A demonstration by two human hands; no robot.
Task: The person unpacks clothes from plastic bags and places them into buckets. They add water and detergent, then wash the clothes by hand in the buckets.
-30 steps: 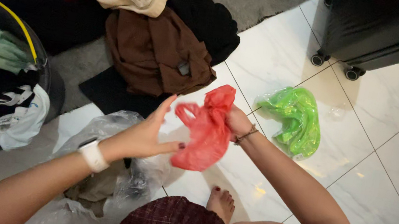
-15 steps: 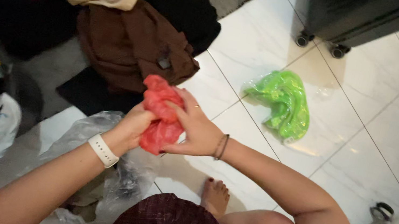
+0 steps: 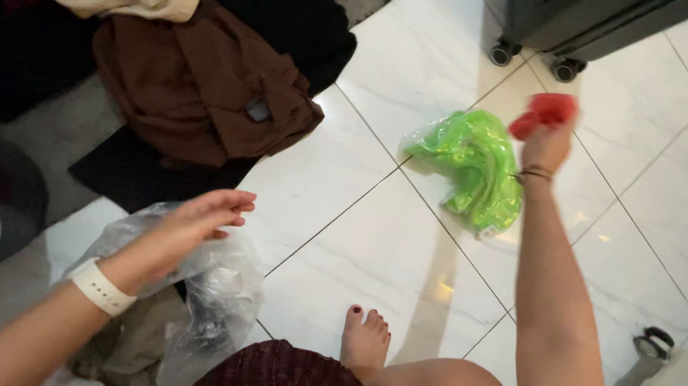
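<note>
Two coloured plastic bags show: one red plastic bag [image 3: 545, 113], balled up in the right hand [image 3: 547, 144], whose fingers are closed round it, out over the white floor tiles [image 3: 371, 254]; one green plastic bag [image 3: 470, 162] lies crumpled on the tiles just beside that hand, its long axis running from upper left to lower right; the left hand [image 3: 192, 223] hovers with fingers straight and loosely together over one clear plastic bag [image 3: 219, 289], which holds olive-drab cloth; the balled red bag shows no clear long axis.
</note>
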